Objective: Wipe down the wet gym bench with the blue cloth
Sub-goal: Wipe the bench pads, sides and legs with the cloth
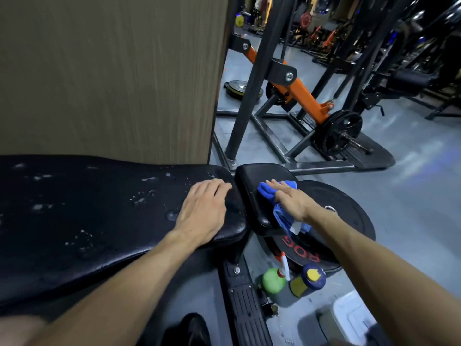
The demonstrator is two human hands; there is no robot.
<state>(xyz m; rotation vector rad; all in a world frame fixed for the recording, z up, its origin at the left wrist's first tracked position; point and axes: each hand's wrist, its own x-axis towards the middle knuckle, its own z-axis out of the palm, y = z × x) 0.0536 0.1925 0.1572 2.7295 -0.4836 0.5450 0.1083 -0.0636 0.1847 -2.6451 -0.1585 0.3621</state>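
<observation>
The long bench pad (pixel 87 216) lies left, the seat pad (pixel 259 181) just right of it. The left hand (pixel 202 208) rests on the long pad's end; the right hand (pixel 291 201) presses the cloth (pixel 268 192) on the seat pad. A weight plate (pixel 349 216) lies behind the seat pad, with two bottles (pixel 308 279) on the floor before it.

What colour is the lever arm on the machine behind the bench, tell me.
Orange lever arm, set on a black frame; the head view shows it.

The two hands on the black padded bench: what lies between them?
In the head view, the narrow gap between the long wet pad and the small seat pad separates the left hand from the right hand pressing the blue cloth.
</observation>
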